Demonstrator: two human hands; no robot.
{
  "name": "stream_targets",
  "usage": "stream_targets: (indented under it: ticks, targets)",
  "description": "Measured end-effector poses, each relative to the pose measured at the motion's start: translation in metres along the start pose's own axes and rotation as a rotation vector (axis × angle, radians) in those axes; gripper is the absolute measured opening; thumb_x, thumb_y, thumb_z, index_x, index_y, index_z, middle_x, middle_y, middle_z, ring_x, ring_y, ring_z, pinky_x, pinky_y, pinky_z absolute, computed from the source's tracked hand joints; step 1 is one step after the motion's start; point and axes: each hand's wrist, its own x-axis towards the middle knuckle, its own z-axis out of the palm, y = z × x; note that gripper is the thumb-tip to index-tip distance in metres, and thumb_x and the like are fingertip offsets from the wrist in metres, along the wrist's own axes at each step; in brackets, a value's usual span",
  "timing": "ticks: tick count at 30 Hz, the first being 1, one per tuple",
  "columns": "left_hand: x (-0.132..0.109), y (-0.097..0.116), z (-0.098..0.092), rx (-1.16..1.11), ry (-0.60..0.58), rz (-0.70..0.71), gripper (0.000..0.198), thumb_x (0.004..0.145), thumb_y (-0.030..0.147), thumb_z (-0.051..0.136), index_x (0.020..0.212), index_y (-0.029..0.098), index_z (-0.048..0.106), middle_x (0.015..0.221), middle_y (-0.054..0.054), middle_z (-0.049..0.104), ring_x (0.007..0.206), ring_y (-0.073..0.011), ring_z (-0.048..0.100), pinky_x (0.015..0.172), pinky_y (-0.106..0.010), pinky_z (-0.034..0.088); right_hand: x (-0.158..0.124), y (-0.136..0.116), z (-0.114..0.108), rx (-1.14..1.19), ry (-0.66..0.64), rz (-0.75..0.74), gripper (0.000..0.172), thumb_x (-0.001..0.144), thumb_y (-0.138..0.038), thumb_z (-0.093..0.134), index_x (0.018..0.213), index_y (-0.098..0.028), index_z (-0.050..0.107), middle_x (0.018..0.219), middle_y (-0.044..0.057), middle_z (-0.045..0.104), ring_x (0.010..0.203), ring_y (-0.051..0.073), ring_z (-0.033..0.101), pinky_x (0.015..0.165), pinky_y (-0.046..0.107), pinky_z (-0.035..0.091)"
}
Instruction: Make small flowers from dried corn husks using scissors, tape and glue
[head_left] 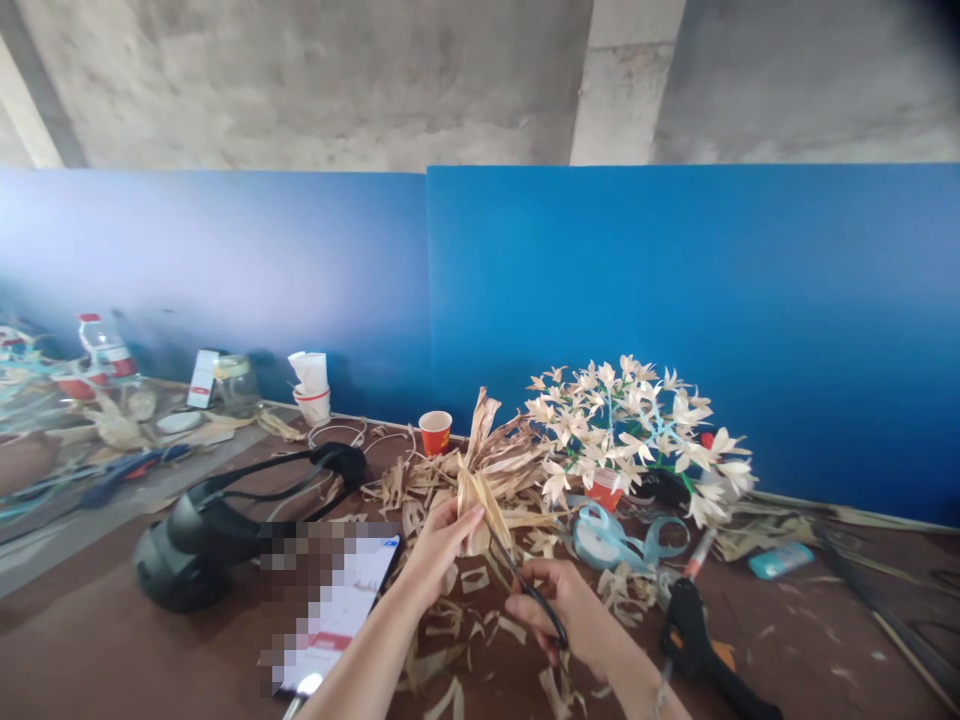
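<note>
Between the thumb and fingers of my left hand [444, 535] is a dry corn husk [474, 490], pale yellow and standing upright. My right hand [556, 605] grips black-handled scissors [504, 552], whose blades point up and left against the husk's lower right edge. Whether the blades are parted is hard to tell. Behind the husk lies a heap of brown dry husks [517, 450]. Cut husk scraps [450, 620] are scattered on the brown table under both hands. To the right, a bunch of pale husk flowers [622, 430] on green stems stands in a red paper cup [604, 490].
Right of my hands are a roll of light-blue ribbon [600, 540], a black glue gun [694, 640] and a turquoise packet [780, 561]. A black headset [202, 540] and a lit phone [345, 610] lie left. An orange cup [435, 434] stands near the blue partition [675, 270].
</note>
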Motion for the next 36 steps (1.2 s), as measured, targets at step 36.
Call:
stream_targets:
  ticks: [36]
  targets:
    - [0.0008, 0.0006, -0.0006, 0.136, 0.062, 0.120, 0.032, 0.062, 0.043, 0.067, 0.070, 0.014, 0.057, 0.059, 0.003, 0.052, 0.051, -0.0092, 0.045, 0.047, -0.019, 0.031, -0.0020, 0.0008, 0.0002, -0.005, -0.061, 0.032, 0.023, 0.065, -0.034, 0.065, 0.069, -0.015, 0.053, 0.044, -0.007, 0.048, 0.033, 0.004, 0.040, 0.030, 0.014, 0.033]
